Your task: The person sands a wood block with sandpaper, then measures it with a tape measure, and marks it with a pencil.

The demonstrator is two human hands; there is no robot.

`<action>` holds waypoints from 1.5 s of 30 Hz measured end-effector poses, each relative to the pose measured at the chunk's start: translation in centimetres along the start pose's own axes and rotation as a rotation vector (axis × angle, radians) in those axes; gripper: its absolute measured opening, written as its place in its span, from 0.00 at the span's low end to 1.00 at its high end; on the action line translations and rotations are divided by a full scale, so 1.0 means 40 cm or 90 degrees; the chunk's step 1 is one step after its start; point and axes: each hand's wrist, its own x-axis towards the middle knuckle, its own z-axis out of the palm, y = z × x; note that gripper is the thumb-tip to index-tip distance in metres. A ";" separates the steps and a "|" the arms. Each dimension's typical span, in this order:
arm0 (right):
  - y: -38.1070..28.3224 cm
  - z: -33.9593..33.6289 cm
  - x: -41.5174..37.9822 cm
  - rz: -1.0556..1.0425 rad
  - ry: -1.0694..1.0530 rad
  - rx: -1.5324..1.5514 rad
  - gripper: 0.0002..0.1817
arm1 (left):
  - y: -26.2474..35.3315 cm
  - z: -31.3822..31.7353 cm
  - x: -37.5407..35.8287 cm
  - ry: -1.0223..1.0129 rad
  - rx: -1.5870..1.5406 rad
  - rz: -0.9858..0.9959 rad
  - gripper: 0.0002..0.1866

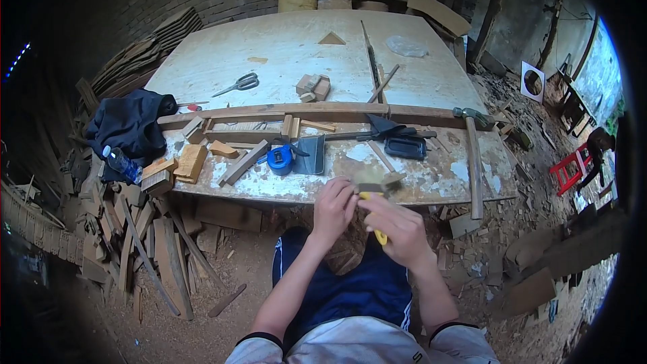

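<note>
Just off the front edge of the workbench (269, 189), my right hand (397, 229) is closed around the yellow handle of a tool (381, 236), whose far end is blurred. My left hand (335, 210) is beside it, with its fingers closed at the tool's near side; what they hold is hidden. A blue tape measure (279, 160) and a grey-blue flat piece (310, 155) lie on the bench beyond my left hand. Beyond my right hand sits a dark open case (405, 147).
A hammer (474, 162) lies across the bench's right side, its handle over the front edge. Scissors (240, 84), wood blocks (191, 164), a dark cloth (128, 125) and a bottle (121, 164) lie on the bench. Scrap wood (168, 256) covers the floor at left.
</note>
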 end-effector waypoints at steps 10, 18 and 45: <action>0.041 -0.004 -0.021 0.059 0.069 0.008 0.08 | -0.006 0.004 -0.009 -0.006 -0.012 -0.018 0.11; 0.054 -0.001 -0.029 0.052 0.084 0.064 0.08 | 0.000 0.001 0.001 0.004 -0.003 0.000 0.09; 0.149 0.086 0.016 0.112 0.044 0.066 0.18 | 0.023 0.002 0.008 0.052 0.082 -0.098 0.18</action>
